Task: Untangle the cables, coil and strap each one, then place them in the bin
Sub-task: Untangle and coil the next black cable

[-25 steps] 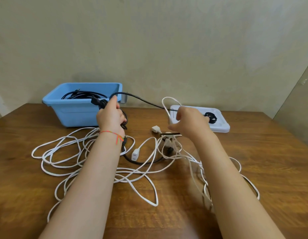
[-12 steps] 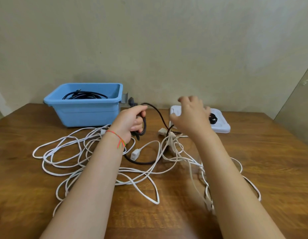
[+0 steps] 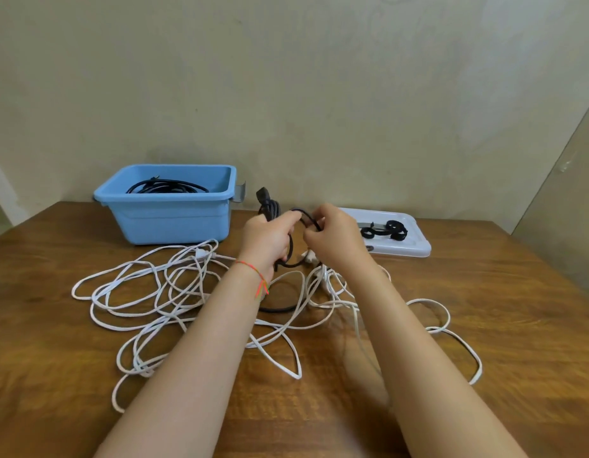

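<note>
I read the black cable [image 3: 279, 209] as the piece being worked: a bundle of its loops stands up out of my left hand [image 3: 268, 241], which is curled round it, with the plug end poking out at about 12 o'clock from the fist. My right hand [image 3: 332, 241] sits just beside the left, at its 3 o'clock, fingers curled and pinching a loop of the same cable where it arcs between the two hands. A tail of that cable drops below the left hand and curves along the surface [image 3: 517, 325] under the wrist, so I judge the coil is only partly wound.

The step in hand looks like coiling, with untangling not finished: the tail lies among the white cable [image 3: 154, 292], whose loose loops sprawl from 9 o'clock round to 4 o'clock of the hands. I cannot tell whether the black tail passes under or over the white strands.

The next move, as I see it, calls for laying this loop onto the bundle, then drawing the tail in gently so it slips free and does not drag the white loops up with it. After that a strap is needed; the black straps [image 3: 385, 230] lie on the white tray [image 3: 415, 249] at 3 o'clock of the right hand, near. The blue bin [image 3: 174, 223] stands at 10 o'clock, with a dark cable coil [image 3: 167, 187] already inside.
</note>
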Available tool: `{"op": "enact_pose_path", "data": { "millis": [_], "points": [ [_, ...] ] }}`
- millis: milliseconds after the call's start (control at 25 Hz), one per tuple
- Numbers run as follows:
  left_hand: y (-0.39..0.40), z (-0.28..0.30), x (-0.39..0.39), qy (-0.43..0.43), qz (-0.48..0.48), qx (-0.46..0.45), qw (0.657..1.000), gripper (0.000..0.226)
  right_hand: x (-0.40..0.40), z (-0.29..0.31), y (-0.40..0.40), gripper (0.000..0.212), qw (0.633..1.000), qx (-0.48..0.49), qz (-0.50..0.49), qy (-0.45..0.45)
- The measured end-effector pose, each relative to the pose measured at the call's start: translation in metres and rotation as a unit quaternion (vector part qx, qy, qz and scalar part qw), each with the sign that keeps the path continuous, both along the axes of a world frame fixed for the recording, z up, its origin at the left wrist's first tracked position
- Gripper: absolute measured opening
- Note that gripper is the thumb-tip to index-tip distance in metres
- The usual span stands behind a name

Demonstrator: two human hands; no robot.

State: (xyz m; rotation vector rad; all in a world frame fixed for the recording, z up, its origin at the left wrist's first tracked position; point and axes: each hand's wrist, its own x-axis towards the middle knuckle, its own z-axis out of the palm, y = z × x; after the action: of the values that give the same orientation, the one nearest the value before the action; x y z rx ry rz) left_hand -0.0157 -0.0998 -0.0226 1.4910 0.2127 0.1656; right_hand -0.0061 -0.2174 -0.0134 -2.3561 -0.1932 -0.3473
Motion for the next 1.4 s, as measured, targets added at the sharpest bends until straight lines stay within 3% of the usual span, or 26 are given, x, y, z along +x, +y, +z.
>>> {"op": "enact_pose_path", "data": {
  "millis": [80,280,440,560,600,680,760,920,1000,1040,1120,1200,1280,1400],
  "points": [
    [0.001,-0.005,-0.003,0.014,0.048,-0.014,0.999,0.029,-0.009,0.006,-0.004,0.017,0.999,0.007,-0.008,0.034],
    [0.020,0.014,-0.023,0.034,0.097,-0.145,0.984,0.029,-0.038,0.030,-0.022,0.021,0.989,-0.112,0.005,0.095],
    [0.034,0.058,-0.052,-0.030,0.132,-0.215,0.967,0.030,-0.063,0.044,-0.046,0.017,0.985,-0.104,0.019,0.135],
    [0.035,0.092,-0.081,-0.075,0.130,-0.211,0.966,0.031,-0.084,0.049,-0.053,0.019,0.985,-0.118,0.004,0.123],
    [0.031,0.098,-0.089,-0.079,0.109,-0.183,0.974,0.030,-0.093,0.055,-0.050,0.019,0.992,-0.066,0.001,0.109],
    [0.020,0.099,-0.102,-0.073,0.040,-0.099,0.992,0.021,-0.109,0.075,-0.040,0.017,0.980,0.165,0.033,0.106],
    [0.005,0.094,-0.117,-0.068,-0.051,-0.037,0.996,0.015,-0.127,0.102,-0.031,0.017,0.912,0.386,0.095,0.097],
    [-0.007,0.082,-0.140,-0.078,-0.145,0.148,0.975,0.005,-0.157,0.147,-0.023,0.018,0.821,0.551,0.140,0.056],
    [-0.005,0.072,-0.141,-0.053,-0.142,0.226,0.962,0.022,-0.161,0.156,-0.027,0.018,0.772,0.618,0.142,0.035],
    [-0.004,0.066,-0.140,-0.044,-0.137,0.222,0.964,0.030,-0.162,0.157,-0.028,0.016,0.764,0.629,0.143,0.022],
    [-0.003,0.061,-0.139,-0.047,-0.110,0.175,0.977,0.030,-0.161,0.152,-0.030,0.008,0.784,0.605,0.139,0.022],
    [-0.004,0.061,-0.137,-0.055,-0.067,0.159,0.984,0.026,-0.160,0.135,-0.028,0.018,0.862,0.495,0.090,0.064],
    [-0.004,0.061,-0.133,-0.060,-0.042,0.154,0.985,0.031,-0.158,0.110,-0.023,0.014,0.939,0.321,0.054,0.115],
    [-0.008,0.062,-0.122,-0.065,-0.038,0.097,0.992,0.036,-0.154,0.074,-0.022,0.013,0.959,0.215,0.073,0.169]
  ]
}}
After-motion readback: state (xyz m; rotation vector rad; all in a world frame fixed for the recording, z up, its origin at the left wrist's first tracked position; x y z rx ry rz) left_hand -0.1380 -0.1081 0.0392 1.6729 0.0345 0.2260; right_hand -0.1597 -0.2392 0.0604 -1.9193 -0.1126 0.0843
